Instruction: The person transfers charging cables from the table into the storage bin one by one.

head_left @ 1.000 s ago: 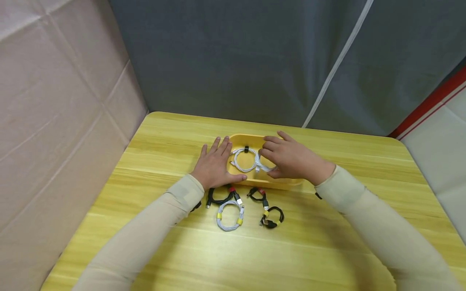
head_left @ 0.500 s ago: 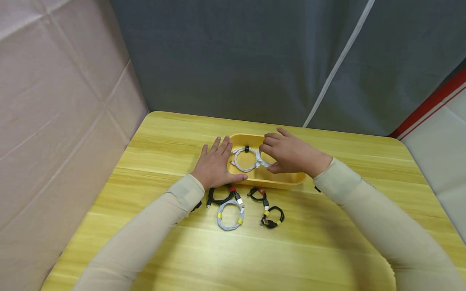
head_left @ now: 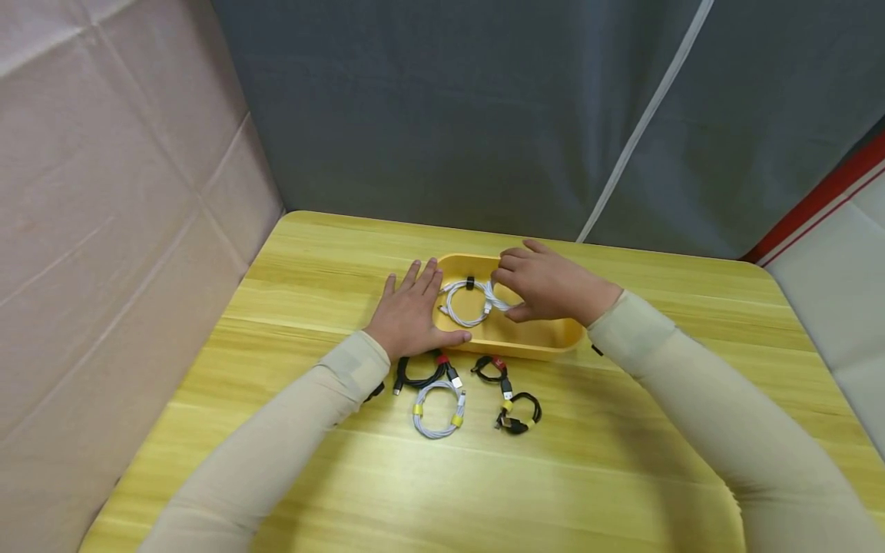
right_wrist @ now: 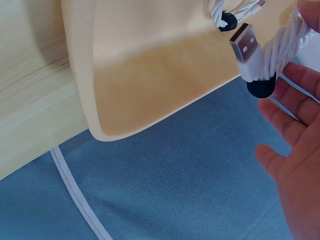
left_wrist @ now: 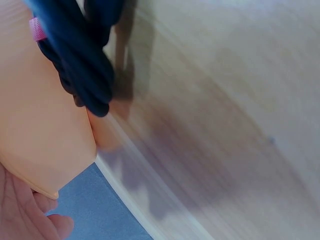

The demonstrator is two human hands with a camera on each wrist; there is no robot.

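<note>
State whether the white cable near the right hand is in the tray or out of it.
In. The white cable lies coiled on the floor of the yellow tray, inside its rim, with the right hand over it.

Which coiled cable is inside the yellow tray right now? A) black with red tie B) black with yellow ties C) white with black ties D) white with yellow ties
C: the white cable with black ties lies in the yellow tray under the right hand; the other coiled cables lie on the table in front of the tray.
</note>
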